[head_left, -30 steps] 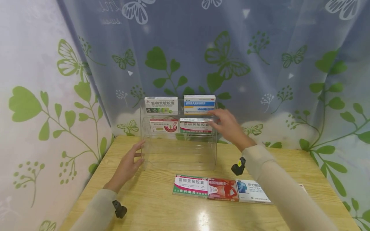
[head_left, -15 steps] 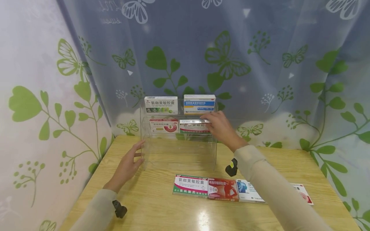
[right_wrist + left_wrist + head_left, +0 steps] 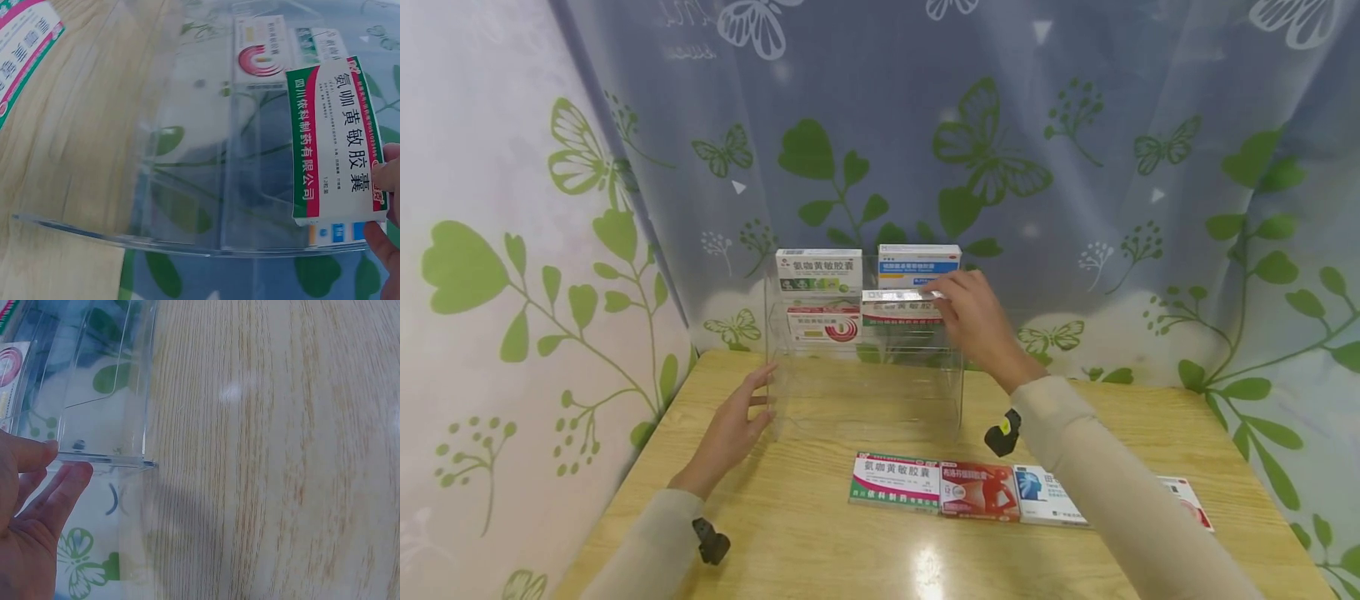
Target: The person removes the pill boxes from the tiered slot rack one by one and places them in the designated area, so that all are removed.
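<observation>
My right hand (image 3: 981, 321) pinches a white, green and magenta medicine box (image 3: 898, 310) by its edge, thumb and fingers on its right end. In the right wrist view, this medicine box stands clear of its tier, in front of a blue-and-white box (image 3: 337, 232). My left hand (image 3: 737, 417) grips the left side panel of a clear tiered display rack (image 3: 865, 387), thumb on one face and fingers on the other, as the left wrist view shows. A red-and-white box (image 3: 823, 327) stands in the middle tier, left of the held box.
On the top tier stand a white-and-green box (image 3: 818, 271) and the blue-and-white one. Before the rack, a green-and-magenta box (image 3: 895, 482), a red box (image 3: 979, 492), a white box (image 3: 1048, 497) and a partly hidden box (image 3: 1187, 502) lie in a row on the wooden table (image 3: 820, 550).
My right hand has moved from beside the middle-tier box to its top edge, taken hold of it and raised it. The left hand stays on the rack's side.
</observation>
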Demonstrator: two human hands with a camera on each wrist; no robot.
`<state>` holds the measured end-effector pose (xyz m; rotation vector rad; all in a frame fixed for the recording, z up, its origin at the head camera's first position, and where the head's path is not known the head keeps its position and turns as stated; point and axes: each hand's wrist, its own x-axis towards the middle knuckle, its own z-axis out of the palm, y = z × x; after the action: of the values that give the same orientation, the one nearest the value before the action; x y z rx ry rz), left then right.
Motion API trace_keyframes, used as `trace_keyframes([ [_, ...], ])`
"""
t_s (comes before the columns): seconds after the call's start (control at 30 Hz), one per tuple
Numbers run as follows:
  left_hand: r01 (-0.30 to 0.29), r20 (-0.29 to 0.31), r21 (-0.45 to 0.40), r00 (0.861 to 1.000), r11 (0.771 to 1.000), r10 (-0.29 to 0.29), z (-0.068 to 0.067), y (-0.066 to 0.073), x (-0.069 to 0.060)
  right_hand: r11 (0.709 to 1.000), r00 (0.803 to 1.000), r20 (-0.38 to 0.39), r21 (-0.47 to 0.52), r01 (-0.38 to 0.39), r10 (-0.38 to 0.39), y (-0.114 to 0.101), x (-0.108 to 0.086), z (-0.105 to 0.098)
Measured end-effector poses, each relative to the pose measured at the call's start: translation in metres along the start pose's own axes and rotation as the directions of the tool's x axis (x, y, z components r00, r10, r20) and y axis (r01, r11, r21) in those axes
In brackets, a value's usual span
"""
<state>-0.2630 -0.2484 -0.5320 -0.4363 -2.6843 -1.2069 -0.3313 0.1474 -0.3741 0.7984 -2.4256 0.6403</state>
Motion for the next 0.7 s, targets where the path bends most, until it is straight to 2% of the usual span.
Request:
trace_keyframes([
  [0.17,-0.004,-0.001,-0.003,1.0,1.0,0.004,0.0,0.001,0.0,1.0,0.997,-0.072,0.022,0.014,-0.012,-0.004,0.0,-0.014],
  [0.27,-0.004,-0.001,-0.001,1.0,1.0,0.004,0.0,0.002,0.0,0.999,0.996,-0.088,0.034,0.027,-0.024,-0.006,-0.004,-0.022],
  [0.37,-0.001,-0.001,-0.003,1.0,1.0,0.001,0.0,0.002,0.0,0.998,0.998,-0.055,0.059,0.028,-0.024,-0.009,-0.014,-0.028],
  [0.47,-0.007,-0.005,-0.001,1.0,1.0,0.007,-0.001,0.002,-0.001,0.997,1.0,0.011,0.082,0.013,-0.014,-0.013,-0.027,-0.031],
  [0.7,-0.009,-0.01,-0.013,1.0,1.0,0.009,0.0,0.002,-0.001,0.989,0.991,0.136,0.147,-0.031,0.01,-0.016,-0.064,-0.024],
])
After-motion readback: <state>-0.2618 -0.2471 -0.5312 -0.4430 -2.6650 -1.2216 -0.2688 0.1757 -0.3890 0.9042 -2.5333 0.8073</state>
